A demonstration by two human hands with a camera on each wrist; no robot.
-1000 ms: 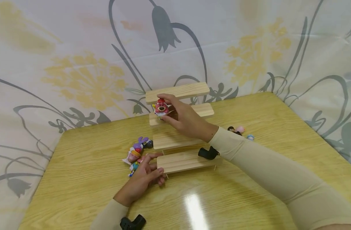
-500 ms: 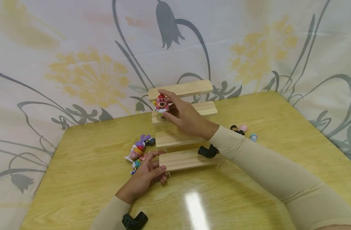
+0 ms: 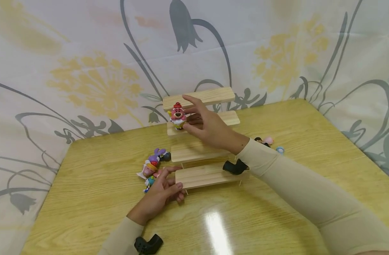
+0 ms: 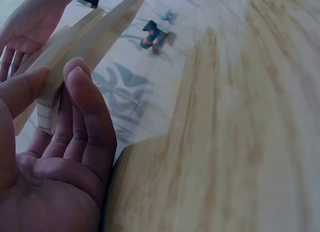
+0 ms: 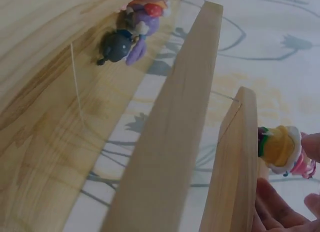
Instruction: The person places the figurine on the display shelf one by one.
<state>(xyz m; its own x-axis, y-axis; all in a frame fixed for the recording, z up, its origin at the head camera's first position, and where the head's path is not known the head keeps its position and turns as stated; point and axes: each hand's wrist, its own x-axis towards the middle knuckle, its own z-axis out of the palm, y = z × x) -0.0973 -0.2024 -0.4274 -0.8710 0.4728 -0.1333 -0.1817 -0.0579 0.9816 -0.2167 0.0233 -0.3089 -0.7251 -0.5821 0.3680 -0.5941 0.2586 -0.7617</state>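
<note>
1 pink figurine (image 3: pixel 177 117) upright at the board's left end, right hand (image 3: pixel 210 125) just beside it

The pink figurine stands on the 2nd board from the top (image 3: pixel 229 118) of a 4-board wooden stand (image 3: pixel 194 151), its long axis vertical and its front toward the person. It lies immediately to the left of the right hand, just off the fingertips. That hand is relaxed, the fingers apart and reaching left, curled round nothing. Its thumb is low, near the figurine's base, and its index finger is raised beside the top board (image 3: pixel 210 95), apart from the red hat; whether the thumb touches the figurine, I cannot tell. In the right wrist view the figurine's base meets the board, with fingers on the near side.

What matters most, I judge, is that narrow sideways gap: the right hand is much the nearer of the 2, and its way clear of the upright figurine seems to lie to the right.

The left hand (image 3: pixel 159 196) grips the left end of the bottom board (image 3: pixel 210 176), thumb against 1 face and fingers round the other. More figurines (image 3: pixel 148 170) lie on the tabletop (image 3: pixel 95 177) beyond it.
</note>
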